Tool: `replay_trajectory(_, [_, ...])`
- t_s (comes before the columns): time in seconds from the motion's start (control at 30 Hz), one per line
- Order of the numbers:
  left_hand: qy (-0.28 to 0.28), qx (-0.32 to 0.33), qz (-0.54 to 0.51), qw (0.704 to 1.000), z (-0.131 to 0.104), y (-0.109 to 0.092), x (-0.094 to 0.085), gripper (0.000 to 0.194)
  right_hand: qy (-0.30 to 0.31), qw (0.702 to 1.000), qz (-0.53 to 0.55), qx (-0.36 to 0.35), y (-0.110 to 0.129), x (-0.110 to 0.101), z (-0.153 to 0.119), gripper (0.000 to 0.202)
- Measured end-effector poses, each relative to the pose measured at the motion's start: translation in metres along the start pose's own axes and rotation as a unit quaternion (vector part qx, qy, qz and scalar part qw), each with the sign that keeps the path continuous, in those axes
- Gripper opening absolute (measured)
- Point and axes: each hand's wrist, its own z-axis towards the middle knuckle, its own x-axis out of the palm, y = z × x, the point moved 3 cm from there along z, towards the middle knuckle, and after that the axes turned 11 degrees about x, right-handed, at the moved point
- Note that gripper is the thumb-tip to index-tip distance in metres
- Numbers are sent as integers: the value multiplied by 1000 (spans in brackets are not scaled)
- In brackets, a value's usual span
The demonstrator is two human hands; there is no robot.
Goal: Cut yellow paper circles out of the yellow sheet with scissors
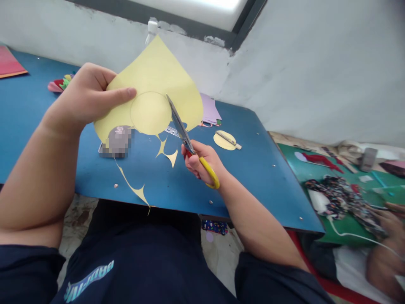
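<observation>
My left hand (91, 93) grips a sheet of yellow paper (161, 67) at its left side, thumb on top, and holds it above the blue table. A drawn circle shows on the sheet, partly cut around along its lower edge. In my right hand (205, 162) is a pair of scissors (180, 120) with yellow and red handles. Their blades lie at the circle's right edge, against the paper. Yellow paper scraps (166, 150) hang or lie below the sheet, and one long thin scrap (136, 190) reaches the table's front edge.
On the blue table (177, 185) are a blurred grey object (118, 141), a yellow paper disc (224, 141) with a cutter knife (227, 139) on it, lilac paper (210, 109) and red paper (11, 63). A green table (344, 228) with patterned cloth (341, 198) and another person's arm stands right.
</observation>
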Motion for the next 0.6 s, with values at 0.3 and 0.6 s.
replay_trajectory(0.3, [49,15,43,998,2,-3,-1,75,2,1000,-9,1,0,-1,0,91])
replay_trajectory(0.6, [62,60,36,996,3,-4,0,84,-2,1000,-23,12,3,-1,1,93])
